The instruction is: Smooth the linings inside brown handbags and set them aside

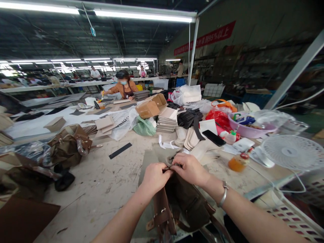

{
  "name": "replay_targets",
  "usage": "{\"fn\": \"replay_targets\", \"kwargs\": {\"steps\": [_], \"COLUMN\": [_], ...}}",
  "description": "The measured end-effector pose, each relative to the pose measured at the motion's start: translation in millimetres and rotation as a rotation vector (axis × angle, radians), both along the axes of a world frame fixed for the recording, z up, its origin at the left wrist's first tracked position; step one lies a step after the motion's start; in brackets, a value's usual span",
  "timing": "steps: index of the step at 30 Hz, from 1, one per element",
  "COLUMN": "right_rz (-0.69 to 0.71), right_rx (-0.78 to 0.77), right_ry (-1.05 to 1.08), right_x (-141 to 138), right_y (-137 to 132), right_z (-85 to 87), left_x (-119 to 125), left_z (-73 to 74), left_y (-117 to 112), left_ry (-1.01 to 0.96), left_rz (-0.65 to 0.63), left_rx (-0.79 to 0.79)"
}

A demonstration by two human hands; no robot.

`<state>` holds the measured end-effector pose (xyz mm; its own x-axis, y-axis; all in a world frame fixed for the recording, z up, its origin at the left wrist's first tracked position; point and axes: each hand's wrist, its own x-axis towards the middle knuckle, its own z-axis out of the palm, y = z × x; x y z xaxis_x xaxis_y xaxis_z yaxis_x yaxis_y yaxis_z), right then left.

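An olive-brown fabric bag (pixel 191 202) with brown leather straps lies at the table's near edge, below my hands. My left hand (pixel 157 177) pinches the bag's upper edge between thumb and fingers. Close beside it, my right hand (pixel 189 168) grips the same edge, fingertips almost touching the left thumb. A metal bracelet (pixel 224 194) circles my right wrist. On the bag's left side hangs a leather strap (pixel 162 216) with a buckle. Exactly what part of the edge is between the fingers is too small to make out.
Similar olive bags (pixel 67 146) stand at left. Ahead lie a black strip (pixel 120 151), stacked beige panels (pixel 167 120) and a cardboard box (pixel 152 106). To the right are a phone (pixel 214 137), an orange jar (pixel 236 163), a pink basin (pixel 253 131) and a fan (pixel 291 152). A co-worker (pixel 124 87) sits across.
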<state>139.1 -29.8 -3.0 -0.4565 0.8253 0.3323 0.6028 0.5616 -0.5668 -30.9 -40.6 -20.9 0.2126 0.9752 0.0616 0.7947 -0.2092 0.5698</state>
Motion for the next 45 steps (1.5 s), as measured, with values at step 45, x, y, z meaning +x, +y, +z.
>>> {"fn": "replay_targets", "kwargs": {"steps": [45], "right_rz": [-0.336], "right_rx": [-0.435], "right_ry": [0.489], "right_x": [10], "right_y": [1], "right_z": [-27.3], "left_x": [-1], "left_z": [0.3], "left_y": [-1], "left_ry": [0.026], "left_rz": [0.005], "left_rx": [0.0]}}
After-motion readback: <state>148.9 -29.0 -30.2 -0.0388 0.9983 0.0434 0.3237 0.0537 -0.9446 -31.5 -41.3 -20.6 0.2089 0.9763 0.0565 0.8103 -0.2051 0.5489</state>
